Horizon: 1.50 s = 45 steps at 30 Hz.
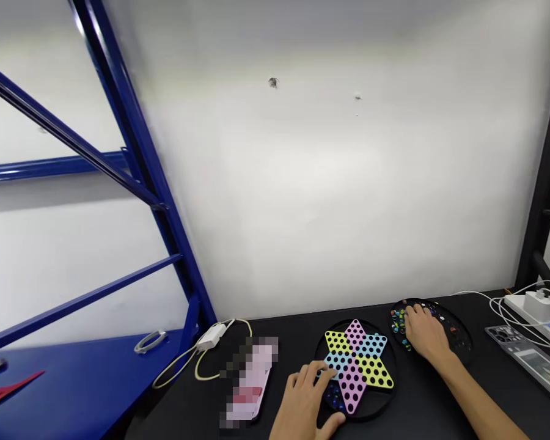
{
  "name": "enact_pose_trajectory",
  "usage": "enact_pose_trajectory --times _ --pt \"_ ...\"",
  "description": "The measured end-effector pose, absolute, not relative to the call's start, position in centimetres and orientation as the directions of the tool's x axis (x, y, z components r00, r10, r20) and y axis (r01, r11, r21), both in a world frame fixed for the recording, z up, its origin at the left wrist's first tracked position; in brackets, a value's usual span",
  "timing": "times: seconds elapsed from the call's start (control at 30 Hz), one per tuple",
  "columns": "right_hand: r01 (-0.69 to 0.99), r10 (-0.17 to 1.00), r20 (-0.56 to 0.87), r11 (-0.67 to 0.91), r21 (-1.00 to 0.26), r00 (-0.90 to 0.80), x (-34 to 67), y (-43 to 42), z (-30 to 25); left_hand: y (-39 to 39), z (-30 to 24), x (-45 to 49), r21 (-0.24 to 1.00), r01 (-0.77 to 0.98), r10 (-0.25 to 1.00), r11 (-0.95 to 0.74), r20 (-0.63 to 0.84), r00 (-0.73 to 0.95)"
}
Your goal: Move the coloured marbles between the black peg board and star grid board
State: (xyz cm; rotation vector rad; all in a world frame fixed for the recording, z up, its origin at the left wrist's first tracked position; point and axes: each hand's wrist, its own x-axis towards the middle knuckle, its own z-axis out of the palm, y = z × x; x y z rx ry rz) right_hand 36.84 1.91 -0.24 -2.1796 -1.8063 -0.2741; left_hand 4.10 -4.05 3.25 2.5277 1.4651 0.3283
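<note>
The fingers of the left hand point(302, 397) stand wide from the thumb, the index at the left edge of the star point(355, 360); blue marbles point(334, 397) show between them. The right hand's point(426, 336) fingers reach down into a dish point(461, 351) of loose marbles (tips hidden, so I cannot tell whether they grip any). The star lies in a round tray point(378, 401) on the surface point(293, 336), its pink-to-pink axis running from the wall point(302, 214) toward the person.
</note>
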Motion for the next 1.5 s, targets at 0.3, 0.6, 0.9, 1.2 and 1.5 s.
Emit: enact_pose_trajectory --times 0.3,0.6,0.9,1.2,1.5 --pt "0.936 0.939 0.284 0.265 -0.230 -0.196 30.2 -0.7 0.3 -1.1 2.4 2.3 0.133 0.893 0.899 -0.429 0.155 0.409" --pt "0.937 0.958 0.220 0.240 -0.253 -0.186 28.4 -1.7 1.3 0.8 3.2 5.2 0.009 0.966 0.962 -0.258 0.093 0.256" --pt "0.946 0.975 0.170 0.186 -0.267 -0.144 28.0 -1.9 1.6 1.2 2.1 6.4 -0.169 0.909 0.923 -0.382 -0.013 0.385" --pt "0.965 0.971 0.220 0.142 -0.222 -0.092 27.9 -1.4 1.2 1.4 2.3 5.9 -0.081 0.927 0.929 -0.365 0.035 0.369" --pt "0.961 0.970 0.223 0.149 -0.233 -0.096 28.3 -1.4 1.2 1.6 1.7 6.0 0.069 0.977 0.972 -0.199 0.139 0.188"
